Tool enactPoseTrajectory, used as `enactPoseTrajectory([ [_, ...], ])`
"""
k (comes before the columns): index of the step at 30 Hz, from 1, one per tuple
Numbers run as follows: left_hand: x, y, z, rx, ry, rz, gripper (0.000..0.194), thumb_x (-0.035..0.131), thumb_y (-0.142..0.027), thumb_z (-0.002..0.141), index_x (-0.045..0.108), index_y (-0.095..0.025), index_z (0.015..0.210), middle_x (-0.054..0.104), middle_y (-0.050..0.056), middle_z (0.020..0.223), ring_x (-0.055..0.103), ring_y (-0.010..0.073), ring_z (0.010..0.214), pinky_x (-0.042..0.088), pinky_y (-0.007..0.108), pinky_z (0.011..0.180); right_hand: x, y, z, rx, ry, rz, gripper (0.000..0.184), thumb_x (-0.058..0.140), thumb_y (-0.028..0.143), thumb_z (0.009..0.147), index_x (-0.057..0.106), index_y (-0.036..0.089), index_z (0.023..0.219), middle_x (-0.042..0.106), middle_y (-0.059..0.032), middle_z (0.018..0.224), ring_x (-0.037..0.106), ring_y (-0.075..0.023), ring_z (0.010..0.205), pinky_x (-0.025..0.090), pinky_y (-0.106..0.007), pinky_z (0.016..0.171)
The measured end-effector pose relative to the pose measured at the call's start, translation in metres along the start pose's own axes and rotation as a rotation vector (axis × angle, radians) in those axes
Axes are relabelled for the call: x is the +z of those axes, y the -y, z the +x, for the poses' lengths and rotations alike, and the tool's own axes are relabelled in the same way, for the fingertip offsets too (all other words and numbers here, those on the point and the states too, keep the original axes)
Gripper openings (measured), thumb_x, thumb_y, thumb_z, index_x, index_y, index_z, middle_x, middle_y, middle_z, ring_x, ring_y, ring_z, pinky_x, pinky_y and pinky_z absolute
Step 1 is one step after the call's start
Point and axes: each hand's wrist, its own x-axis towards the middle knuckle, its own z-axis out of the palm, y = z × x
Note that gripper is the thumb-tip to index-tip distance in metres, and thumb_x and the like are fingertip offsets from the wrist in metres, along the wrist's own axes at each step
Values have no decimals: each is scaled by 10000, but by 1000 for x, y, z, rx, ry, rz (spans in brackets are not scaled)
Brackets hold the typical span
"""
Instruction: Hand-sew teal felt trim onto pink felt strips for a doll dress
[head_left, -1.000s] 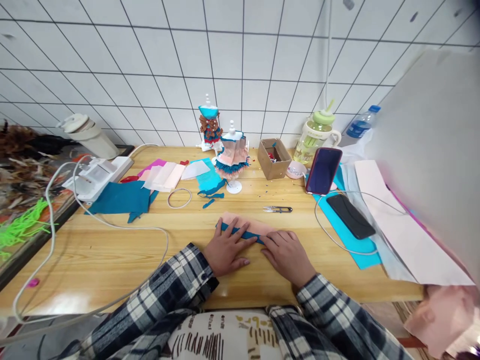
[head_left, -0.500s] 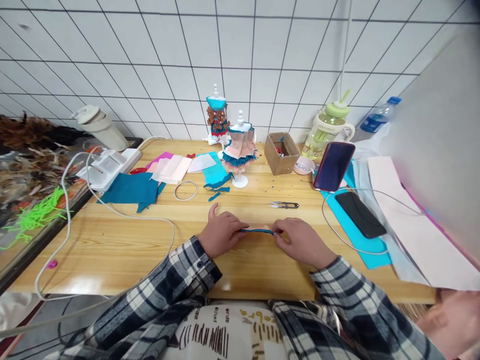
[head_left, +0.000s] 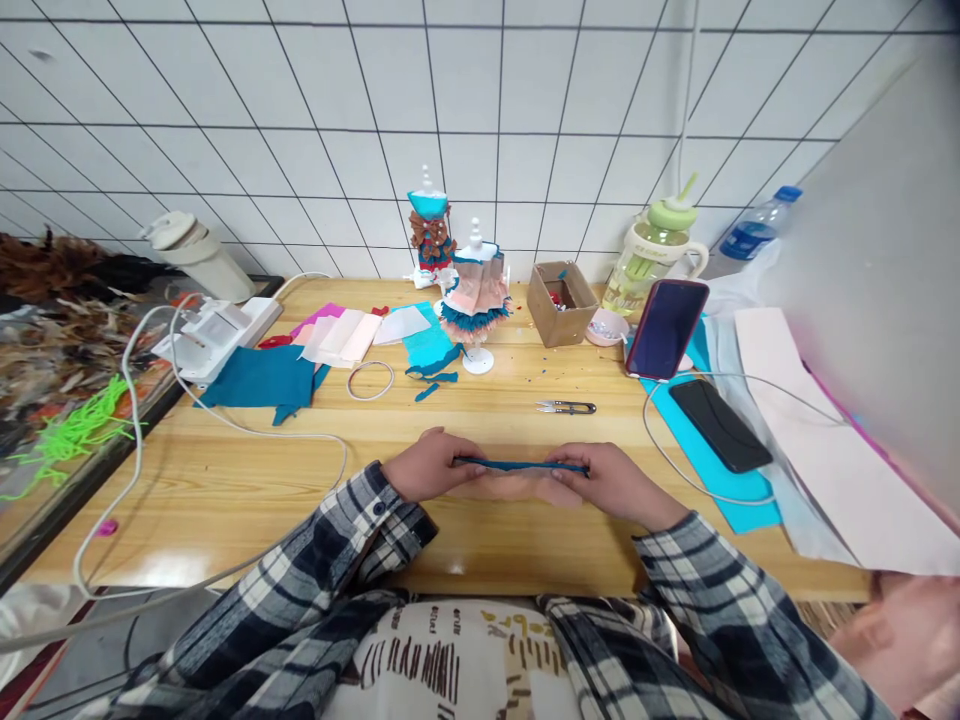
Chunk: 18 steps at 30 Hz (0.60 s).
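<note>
Hands [head_left: 431, 466] [head_left: 613, 482] pinching teal-edged fabric [head_left: 517, 466], blurred shirt lettering [head_left: 526, 630]

The head-worn camera looks forward and down from close above the near edge of the desk [head_left: 517, 550], facing the tiled wall [head_left: 345, 75] beyond the far edge.

Free tabletop [head_left: 502, 428] separates the held fabric [head_left: 517, 466] from the obstructing snips [head_left: 565, 407].

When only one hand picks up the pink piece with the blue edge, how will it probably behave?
The pink piece is probably floppy: it looks thin and uneven below its blue edge. That edge, straight between the left hand and the right hand, may sag when held at one end.
</note>
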Motion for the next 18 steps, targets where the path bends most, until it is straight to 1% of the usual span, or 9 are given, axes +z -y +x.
enactPoseTrajectory([
  [2, 1, 7, 0, 7, -34, 3, 278, 495, -387, 900, 730, -245, 945, 763, -7, 896, 671, 161, 804, 454, 287, 874, 1, -6, -2, 34, 30, 48, 208, 554, 314, 868, 720, 230, 962, 750, -13, 914, 690, -183, 813, 526, -284, 699],
  [4, 1, 11, -1, -13, -47, 24, 278, 498, -385, 903, 738, -247, 924, 766, -7, 878, 675, 162, 801, 460, 280, 857, 3, -10, -3, 75, 36, 76, 214, 551, 338, 872, 724, 222, 925, 746, -6, 854, 684, -178, 776, 513, -267, 648],
  [6, 1, 11, -2, -26, -49, 50, 258, 509, -369, 907, 739, -252, 921, 766, -8, 868, 678, 168, 815, 440, 324, 918, 3, -12, -2, 98, 30, 72, 220, 551, 349, 877, 729, 221, 896, 740, 1, 804, 678, -173, 743, 502, -261, 623],
  [8, -1, 9, -1, -12, -100, 85, 250, 504, -349, 923, 735, -258, 951, 764, 4, 913, 674, 179, 867, 380, 404, 1012, 3, -12, 0, 81, -34, 36, 218, 555, 346, 883, 737, 226, 899, 743, -1, 820, 677, -172, 743, 507, -271, 643],
  [10, -3, 8, -1, 28, -254, 165, 258, 490, -346, 943, 733, -276, 997, 747, 27, 1012, 651, 196, 969, 300, 476, 1075, 2, -10, 3, -6, -188, -74, 219, 549, 337, 901, 742, 238, 930, 744, -18, 919, 675, -181, 836, 516, -297, 738],
  [12, -3, 9, -1, 81, -438, 285, 250, 495, -342, 949, 730, -310, 1030, 723, 35, 1073, 611, 207, 1055, 239, 509, 1106, 4, -9, 3, -128, -361, -279, 228, 531, 324, 928, 738, 248, 983, 727, -40, 1003, 645, -196, 941, 487, -330, 842],
  [13, -2, 11, -1, 111, -496, 345, 238, 507, -330, 944, 727, -333, 1036, 718, 29, 1074, 596, 210, 1077, 209, 522, 1118, 6, -9, 3, -187, -416, -401, 233, 520, 313, 939, 732, 251, 1013, 717, -50, 1017, 627, -201, 966, 463, -345, 872],
  [15, 2, 16, -3, 163, -509, 438, 238, 529, -290, 928, 713, -373, 1055, 714, 10, 1060, 582, 215, 1096, 136, 553, 1139, 13, -11, -1, -284, -420, -618, 235, 518, 299, 948, 710, 252, 1075, 708, -59, 1009, 601, -208, 960, 418, -369, 888],
  [18, 9, 24, -12, 194, -402, 490, 330, 528, -234, 880, 670, -387, 1136, 694, 9, 1120, 552, 247, 1160, 31, 599, 1145, 24, -15, -10, -383, -300, -752, 237, 544, 343, 937, 688, 242, 1096, 702, -61, 1031, 579, -220, 971, 363, -399, 907],
])
